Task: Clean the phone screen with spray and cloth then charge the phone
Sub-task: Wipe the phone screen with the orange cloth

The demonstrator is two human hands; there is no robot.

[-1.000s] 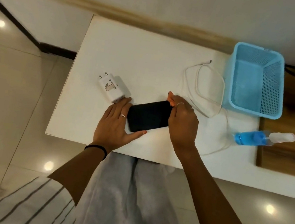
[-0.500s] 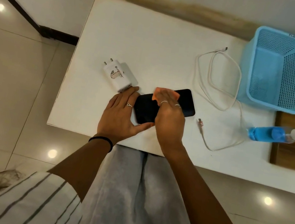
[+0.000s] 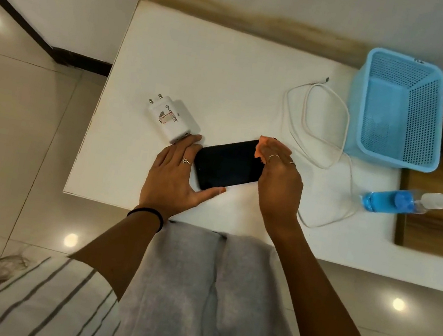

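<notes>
Charger adapter, white and two-pinned, lies at the left of the white table, its near end just beside the fingertips of the left hand. That hand is laid flat with fingers spread, thumb along the near edge of the black phone, which is pinned flat on the table, screen up. At the phone's right end the right hand is closed on an orange cloth, of which only a corner shows past the fingers. Half a second earlier the cloth was pressed over the middle of the screen; it has since been carried to the right end, so a wiping stroke is judged under way and the cleaning not yet finished. Further right the white cable lies looped and unplugged, touching neither phone nor adapter, so charging is yet to be begun. Beyond it stand the blue basket and, nearer, the spray bottle lying on its side.
</notes>
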